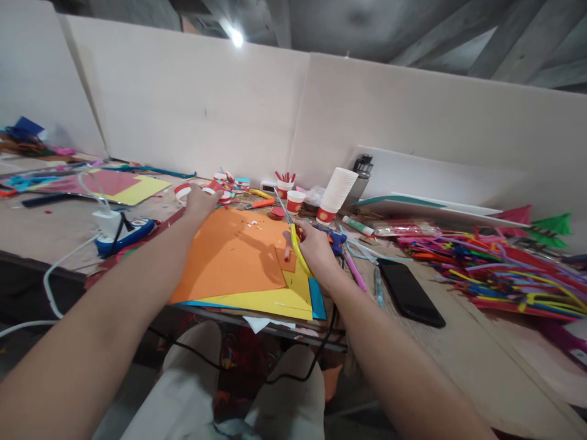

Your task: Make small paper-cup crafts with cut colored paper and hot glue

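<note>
My left hand [202,203] reaches to the back left of the work area, fingers apart and touching or hovering over cut red-and-white paper cup pieces [182,193]; whether it touches one I cannot tell. My right hand [316,247] is closed on scissors with yellow handles [300,253], the blades pointing up and away. Between my arms lies an orange sheet [229,256] with small white scraps on it, over a yellow sheet [270,302] and a blue one. Near the scissors' tip sit red discs [276,212] and a red-and-white paper cup [295,201].
A tall stack of paper cups [337,192] stands behind my right hand. To the right are a black phone [410,293] and a heap of coloured pipe cleaners [504,269]. On the left, a blue-and-white power strip [126,237] trails a white cable. White panels [183,98] rise behind the table.
</note>
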A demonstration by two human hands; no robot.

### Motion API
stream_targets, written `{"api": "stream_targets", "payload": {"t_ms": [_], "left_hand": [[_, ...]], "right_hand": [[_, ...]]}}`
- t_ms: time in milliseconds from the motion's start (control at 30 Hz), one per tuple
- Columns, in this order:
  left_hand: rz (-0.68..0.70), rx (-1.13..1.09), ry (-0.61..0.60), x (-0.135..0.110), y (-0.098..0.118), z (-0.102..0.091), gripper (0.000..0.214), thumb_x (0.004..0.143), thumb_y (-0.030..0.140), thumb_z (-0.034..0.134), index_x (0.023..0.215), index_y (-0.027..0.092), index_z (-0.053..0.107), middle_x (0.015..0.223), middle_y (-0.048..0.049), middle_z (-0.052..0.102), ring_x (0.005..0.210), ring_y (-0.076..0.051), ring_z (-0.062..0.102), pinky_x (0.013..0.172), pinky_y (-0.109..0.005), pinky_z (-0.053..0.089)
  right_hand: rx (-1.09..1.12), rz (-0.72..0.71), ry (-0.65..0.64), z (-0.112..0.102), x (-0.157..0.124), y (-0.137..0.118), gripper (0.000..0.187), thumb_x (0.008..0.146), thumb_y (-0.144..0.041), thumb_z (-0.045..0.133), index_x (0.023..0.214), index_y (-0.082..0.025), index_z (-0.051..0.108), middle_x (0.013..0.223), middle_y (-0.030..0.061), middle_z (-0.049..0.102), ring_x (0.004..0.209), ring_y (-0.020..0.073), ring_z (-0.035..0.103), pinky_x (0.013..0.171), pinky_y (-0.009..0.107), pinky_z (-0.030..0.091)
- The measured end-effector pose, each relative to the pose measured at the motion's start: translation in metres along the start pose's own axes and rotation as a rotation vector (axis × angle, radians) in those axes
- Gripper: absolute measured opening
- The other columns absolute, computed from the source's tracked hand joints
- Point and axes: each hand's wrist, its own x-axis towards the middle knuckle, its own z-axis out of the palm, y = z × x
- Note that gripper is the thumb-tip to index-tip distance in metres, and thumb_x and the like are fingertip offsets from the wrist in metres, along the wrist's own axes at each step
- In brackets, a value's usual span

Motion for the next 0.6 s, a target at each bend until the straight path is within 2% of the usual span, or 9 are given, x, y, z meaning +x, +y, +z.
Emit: {"api": "stream_targets", "payload": {"t_ms": [100,267,433,500,600], "left_hand": [[-0.011,-0.028,0.019,0.003,-0.004,-0.003,0.062,0.073,0.041,0.074,0.120,0.010,0.047,0.122,-0.0210,0.061,0.114,-0.032,0.059,0.092,-0.041,0.047],[-0.037,-0.067,0.076,0.008,-0.007,-0.009,0.059,0.070,0.041,0.074,0.116,0.012,0.051,0.116,-0.0190,0.064,0.105,-0.031,0.063,0.087,-0.041,0.050],[0.110,-0.185,0.184,0.010,0.000,-0.005,0.052,0.069,0.036,0.075,0.110,0.014,0.053,0.106,-0.0114,0.065,0.095,-0.023,0.062,0.086,-0.033,0.048],[0.204,-0.256,0.122,0.001,0.007,0.003,0.049,0.069,0.036,0.074,0.108,0.013,0.055,0.099,-0.0084,0.065,0.089,-0.020,0.062,0.083,-0.031,0.048],[0.350,-0.372,-0.179,-0.024,0.020,0.017,0.050,0.070,0.040,0.071,0.110,0.013,0.056,0.092,-0.0055,0.065,0.080,-0.018,0.062,0.074,-0.029,0.049]], "right_hand": [[-0.019,-0.001,-0.016,0.001,0.000,0.001,0.031,0.084,-0.032,0.062,0.112,-0.022,0.069,0.095,0.0059,0.074,0.085,0.0206,0.068,0.074,0.030,0.053],[-0.045,-0.008,-0.030,0.002,0.001,0.002,0.034,0.084,-0.034,0.062,0.114,-0.019,0.068,0.095,0.0078,0.074,0.079,0.0201,0.067,0.073,0.031,0.051],[0.047,0.000,-0.017,0.000,-0.003,-0.004,0.032,0.086,-0.038,0.059,0.111,-0.020,0.068,0.085,0.0045,0.072,0.069,0.0169,0.065,0.063,0.026,0.049],[0.098,-0.021,0.011,-0.002,-0.004,-0.006,0.032,0.086,-0.039,0.058,0.111,-0.021,0.067,0.084,0.0031,0.071,0.066,0.0156,0.063,0.061,0.025,0.048],[0.156,-0.037,0.053,-0.004,-0.006,-0.009,0.033,0.086,-0.041,0.057,0.110,-0.020,0.064,0.078,0.0008,0.068,0.059,0.0136,0.060,0.056,0.024,0.045]]}}
